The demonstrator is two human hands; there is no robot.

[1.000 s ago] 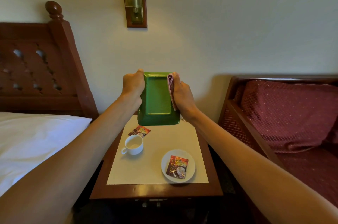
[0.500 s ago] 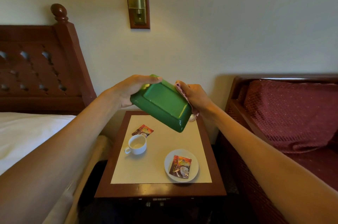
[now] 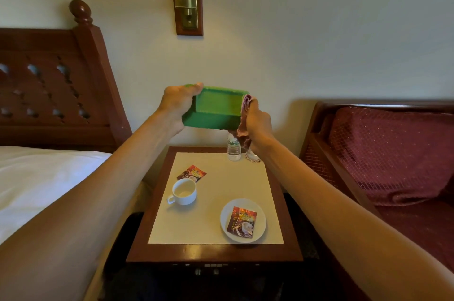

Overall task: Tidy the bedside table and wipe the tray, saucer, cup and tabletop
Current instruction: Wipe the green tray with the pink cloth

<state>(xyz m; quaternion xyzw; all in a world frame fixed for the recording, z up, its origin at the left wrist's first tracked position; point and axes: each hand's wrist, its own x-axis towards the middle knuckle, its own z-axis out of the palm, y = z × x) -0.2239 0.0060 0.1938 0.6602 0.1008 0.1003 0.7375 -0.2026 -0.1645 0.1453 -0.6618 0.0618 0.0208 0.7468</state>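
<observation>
The green rectangular plastic tray is held in the air above the back of the table, long side level, tilted so that a recessed face looks toward the camera; I cannot tell whether that face is its inside or its underside. The left hand grips the tray's left end, thumb lying along the upper rim and the fingers hidden behind it. The right hand is closed round a bunched, reddish patterned cloth and holds it against the tray's right end, a fold of cloth hanging below the fist.

Below stands the dark wooden bedside table with a cream inset top. A white ceramic cup sits upright left of centre, handle toward the front left; a dark red drink sachet lies flat just behind it. A round white saucer rests at the front right, well apart from the cup, with a second dark red sachet lying on it. A small clear plastic water bottle stands upright at the back edge, partly under the tray; something beside it is mostly hidden by the right wrist.

A brass wall lamp with a lit cream shade hangs above; a carved wooden headboard and white bed lie to the left; a wooden seat with a maroon cushion lies to the right.
</observation>
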